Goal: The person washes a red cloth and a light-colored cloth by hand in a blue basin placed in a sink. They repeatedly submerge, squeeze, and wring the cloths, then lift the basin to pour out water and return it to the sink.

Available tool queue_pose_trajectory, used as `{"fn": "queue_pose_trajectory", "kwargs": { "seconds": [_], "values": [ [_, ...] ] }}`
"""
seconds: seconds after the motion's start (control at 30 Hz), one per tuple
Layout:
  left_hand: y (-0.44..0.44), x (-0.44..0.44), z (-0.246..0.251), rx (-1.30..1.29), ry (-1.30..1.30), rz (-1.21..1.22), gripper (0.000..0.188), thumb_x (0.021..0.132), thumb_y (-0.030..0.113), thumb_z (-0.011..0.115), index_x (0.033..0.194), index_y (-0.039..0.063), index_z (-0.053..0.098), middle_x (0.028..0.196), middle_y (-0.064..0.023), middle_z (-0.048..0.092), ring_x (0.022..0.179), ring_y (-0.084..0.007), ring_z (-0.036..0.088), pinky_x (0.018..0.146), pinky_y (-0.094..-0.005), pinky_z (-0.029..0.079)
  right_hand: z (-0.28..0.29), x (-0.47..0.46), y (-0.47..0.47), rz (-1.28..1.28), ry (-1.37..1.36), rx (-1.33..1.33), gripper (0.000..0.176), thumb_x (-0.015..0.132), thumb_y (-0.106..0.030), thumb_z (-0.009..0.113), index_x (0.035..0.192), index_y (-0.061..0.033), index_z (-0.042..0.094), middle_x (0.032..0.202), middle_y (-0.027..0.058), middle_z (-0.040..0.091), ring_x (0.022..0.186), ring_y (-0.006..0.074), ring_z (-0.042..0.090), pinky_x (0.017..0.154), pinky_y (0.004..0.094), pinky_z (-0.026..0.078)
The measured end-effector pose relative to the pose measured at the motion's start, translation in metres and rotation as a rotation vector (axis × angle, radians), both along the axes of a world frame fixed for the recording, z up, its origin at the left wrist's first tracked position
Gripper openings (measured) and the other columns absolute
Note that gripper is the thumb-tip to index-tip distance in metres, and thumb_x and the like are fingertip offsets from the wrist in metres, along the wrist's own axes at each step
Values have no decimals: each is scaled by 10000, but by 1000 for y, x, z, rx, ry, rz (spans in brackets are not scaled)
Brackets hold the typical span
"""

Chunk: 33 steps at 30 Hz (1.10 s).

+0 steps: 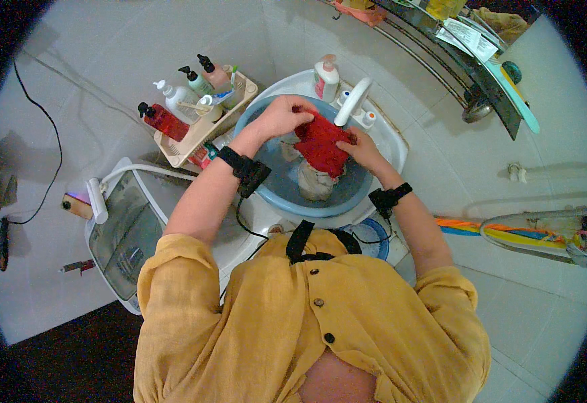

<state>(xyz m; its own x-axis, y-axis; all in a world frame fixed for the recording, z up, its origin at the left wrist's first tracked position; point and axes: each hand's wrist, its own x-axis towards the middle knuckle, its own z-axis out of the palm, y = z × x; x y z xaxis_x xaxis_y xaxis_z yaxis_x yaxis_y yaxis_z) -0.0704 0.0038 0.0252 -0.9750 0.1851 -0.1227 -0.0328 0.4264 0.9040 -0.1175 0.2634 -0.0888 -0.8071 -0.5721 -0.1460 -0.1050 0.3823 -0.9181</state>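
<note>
Both hands hold a red cloth [321, 143] spread between them over a round blue plastic basin [278, 204]. My left hand [286, 117] grips its upper left edge, and my right hand [364, 150] pinches its right edge. Beneath the cloth's lower end a greyish-white wet cloth [316, 184] lies bunched in the basin, which appears to hold water. Another pale piece of cloth [289, 150] shows beside the red one, partly hidden. The basin rests in a white washbasin [399, 151]. A white tap [355, 101] reaches over the basin's rim, close to the red cloth.
A pump bottle [326, 78] stands behind the basin. Left of it, a beige rack [175, 156] holds several pump bottles and toothbrushes. A dark corner shelf [505, 95] juts out at upper right. A smaller blue basin [381, 239] is below. Cables hang from both wrist straps.
</note>
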Motion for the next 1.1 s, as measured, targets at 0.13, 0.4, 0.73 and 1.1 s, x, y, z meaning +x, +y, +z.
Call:
{"fn": "queue_pose_trajectory", "kwargs": {
  "seconds": [0.13, 0.4, 0.73, 1.1],
  "values": [
    [-10, 13, -14, -103, -110, 7, 250, 870, 192, 660, 1056, 26, 683, 991, -94, 698, 921, -165, 631, 849, -306, 495, -5, 4, 17, 167, 217, 461, 415, 833, -213, 696, 1179, -31, 559, 1069, 167, 643, 1006, 304, 616, 881, 384, 473],
    [-22, 61, -22, -186, -119, 89, 274, 883, 229, 636, 1035, 3, 670, 958, -101, 693, 888, -173, 631, 827, -308, 491, 7, 18, -21, 731, 671, 803, 837, 674, -338, 815, 1404, -335, 408, 1535, 139, 249, 1353, 425, 312, 972, 590, 415],
    [-33, 93, -33, -129, 80, 291, 218, 869, 187, 634, 1025, 43, 682, 989, -126, 659, 932, -251, 620, 843, -350, 481, -59, 6, -70, 941, 644, 1000, 693, 710, -273, 764, 1343, -288, 480, 1430, 100, 360, 1250, 443, 383, 915, 589, 452],
    [-37, 91, -36, 21, 173, 118, 457, 819, 231, 685, 1233, 72, 576, 1146, -157, 581, 1084, -293, 560, 934, -370, 450, 76, 48, -55, 311, 386, 370, 471, 677, -133, 703, 1136, -105, 599, 1079, 108, 561, 1023, 298, 555, 897, 387, 465]
  ]
}}
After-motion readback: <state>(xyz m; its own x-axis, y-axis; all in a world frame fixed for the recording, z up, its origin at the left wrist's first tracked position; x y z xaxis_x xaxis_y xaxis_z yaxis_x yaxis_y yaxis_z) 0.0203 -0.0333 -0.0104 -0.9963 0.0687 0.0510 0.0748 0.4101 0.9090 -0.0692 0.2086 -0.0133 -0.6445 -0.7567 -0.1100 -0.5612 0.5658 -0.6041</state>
